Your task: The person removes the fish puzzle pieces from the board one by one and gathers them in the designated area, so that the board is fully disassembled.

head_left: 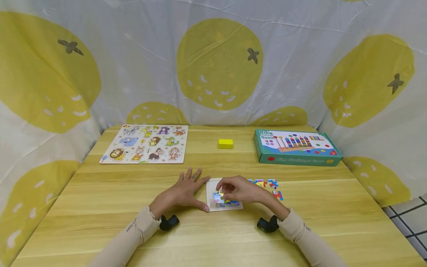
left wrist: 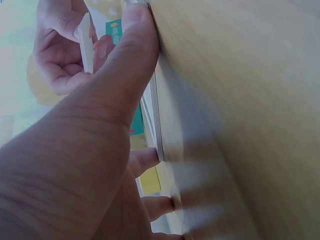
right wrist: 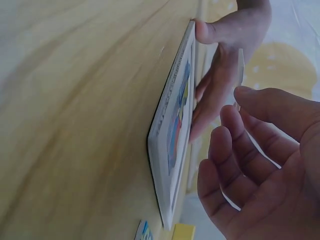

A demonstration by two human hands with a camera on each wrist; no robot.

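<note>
A small white-rimmed jigsaw tray (head_left: 230, 209) lies flat on the table, with colourful pieces fitted along its near part. My left hand (head_left: 183, 191) is spread on the tabletop, its thumb and index fingertip against the tray's left edge. Over the tray, my right hand (head_left: 241, 189) pinches a jigsaw piece (head_left: 218, 197) between thumb and fingers. From the left wrist, that piece (left wrist: 86, 45) appears edge-on and raised above the tray. The right wrist view shows the piece (right wrist: 241, 70) tilted upright at the fingertips, the other fingers loosely curled.
Several loose jigsaw pieces (head_left: 278, 194) lie right of the tray, partly behind my right hand. Farther back are an animal puzzle board (head_left: 156, 144) at left, a yellow block (head_left: 225, 144) in the middle and a green Ring Challenge Game box (head_left: 298, 148) at right. A patterned curtain (head_left: 150, 66) hangs behind.
</note>
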